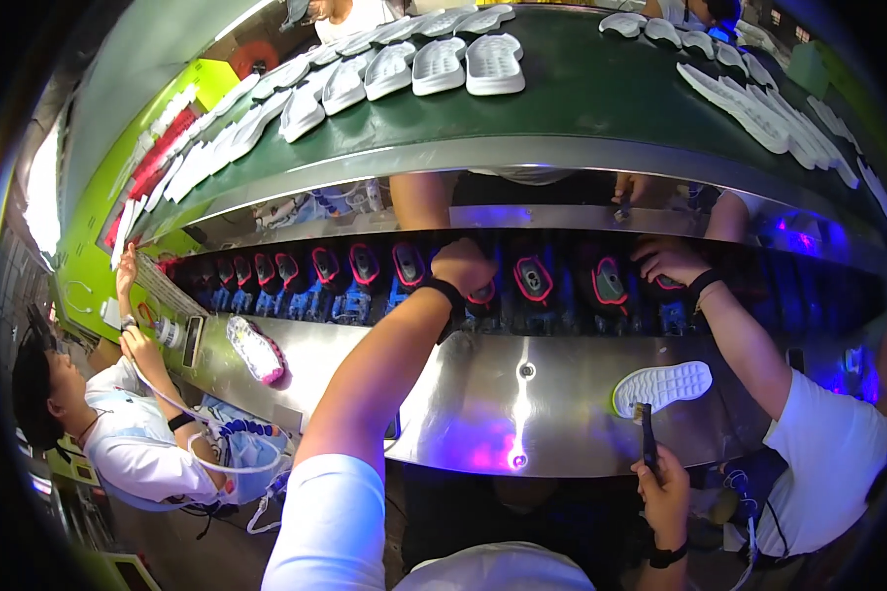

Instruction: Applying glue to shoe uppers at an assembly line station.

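My left hand (463, 268) reaches forward into the dark channel, its fingers curled down around a dark shoe upper (482, 294) with a red-pink collar; the fingertips are hidden. Near the bench's front, my right hand (664, 490) is closed around the black handle of a small brush (648, 438). The brush's bristles are at the near edge of a white shoe sole (668, 386) with a yellow-green heel edge, lying on the metal bench (463, 404). More uppers, such as a dark one (532, 280) to the right of my left hand, stand in a row along the channel.
A co-worker's hand (668, 261) reaches into the channel at right. Another person (138, 424) works at far left, near a white and pink sole (255, 350). Beyond the channel, a green conveyor belt (581, 108) carries several white soles (495, 65).
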A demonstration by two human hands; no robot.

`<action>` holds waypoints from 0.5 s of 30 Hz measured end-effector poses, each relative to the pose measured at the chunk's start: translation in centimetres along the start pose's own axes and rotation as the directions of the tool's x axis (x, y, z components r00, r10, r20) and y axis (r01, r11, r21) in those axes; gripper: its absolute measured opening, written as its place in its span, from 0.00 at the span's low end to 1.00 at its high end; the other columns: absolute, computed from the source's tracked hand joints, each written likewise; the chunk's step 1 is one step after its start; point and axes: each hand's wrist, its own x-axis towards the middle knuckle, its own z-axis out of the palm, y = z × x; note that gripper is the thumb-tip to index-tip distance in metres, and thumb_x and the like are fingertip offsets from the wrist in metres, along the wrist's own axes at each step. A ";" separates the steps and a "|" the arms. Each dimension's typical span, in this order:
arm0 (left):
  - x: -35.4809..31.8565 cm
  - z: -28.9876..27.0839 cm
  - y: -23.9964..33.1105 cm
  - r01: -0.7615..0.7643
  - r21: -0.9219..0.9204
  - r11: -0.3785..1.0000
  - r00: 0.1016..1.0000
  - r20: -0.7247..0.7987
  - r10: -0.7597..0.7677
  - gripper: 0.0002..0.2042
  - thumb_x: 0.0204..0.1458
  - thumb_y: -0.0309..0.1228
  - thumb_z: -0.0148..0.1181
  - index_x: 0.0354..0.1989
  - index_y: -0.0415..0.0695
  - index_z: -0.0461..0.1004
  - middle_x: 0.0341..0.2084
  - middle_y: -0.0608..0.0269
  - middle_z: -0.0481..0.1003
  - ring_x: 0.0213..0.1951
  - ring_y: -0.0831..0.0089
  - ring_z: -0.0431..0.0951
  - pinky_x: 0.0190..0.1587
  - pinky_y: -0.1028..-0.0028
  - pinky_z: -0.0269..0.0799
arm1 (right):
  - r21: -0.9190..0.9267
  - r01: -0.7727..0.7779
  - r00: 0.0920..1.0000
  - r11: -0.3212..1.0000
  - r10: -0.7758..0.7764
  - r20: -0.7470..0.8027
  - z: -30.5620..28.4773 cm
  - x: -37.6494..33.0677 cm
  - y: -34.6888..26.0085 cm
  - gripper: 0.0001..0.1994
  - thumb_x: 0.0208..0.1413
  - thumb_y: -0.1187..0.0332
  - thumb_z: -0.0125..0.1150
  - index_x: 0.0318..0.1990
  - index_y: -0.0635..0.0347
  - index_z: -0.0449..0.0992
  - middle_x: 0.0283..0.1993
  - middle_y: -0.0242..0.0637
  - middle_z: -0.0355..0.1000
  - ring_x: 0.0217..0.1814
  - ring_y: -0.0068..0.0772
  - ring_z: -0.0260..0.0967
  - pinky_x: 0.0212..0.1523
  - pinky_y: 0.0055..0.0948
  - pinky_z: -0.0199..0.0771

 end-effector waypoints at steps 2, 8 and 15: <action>-0.9 -0.7 0.8 0.036 -0.054 0.998 0.997 -0.068 -0.040 0.24 0.50 0.52 0.63 0.40 0.43 0.85 0.42 0.44 0.83 0.47 0.46 0.83 0.51 0.56 0.79 | -0.008 0.036 0.999 0.999 -0.036 0.011 0.2 -0.3 -0.5 0.18 0.63 0.79 0.58 0.60 0.66 0.73 0.37 0.30 0.76 0.28 0.14 0.65 0.29 0.17 0.67; 0.6 -1.6 -0.8 0.039 -0.099 0.994 0.978 -0.199 -0.058 0.25 0.53 0.52 0.61 0.50 0.44 0.81 0.45 0.44 0.82 0.48 0.46 0.82 0.51 0.53 0.78 | -0.001 0.090 0.996 0.996 -0.090 0.017 -3.0 -1.1 0.7 0.18 0.63 0.79 0.59 0.60 0.69 0.73 0.38 0.33 0.77 0.30 0.14 0.68 0.30 0.18 0.68; 1.4 -1.6 8.3 -0.268 0.204 0.942 0.833 -0.442 0.333 0.25 0.59 0.51 0.55 0.54 0.43 0.78 0.48 0.45 0.81 0.49 0.42 0.82 0.52 0.50 0.76 | -0.007 0.068 0.996 0.998 -0.068 -0.058 -5.1 -0.4 2.3 0.18 0.63 0.76 0.61 0.59 0.68 0.73 0.35 0.30 0.76 0.28 0.14 0.67 0.27 0.18 0.65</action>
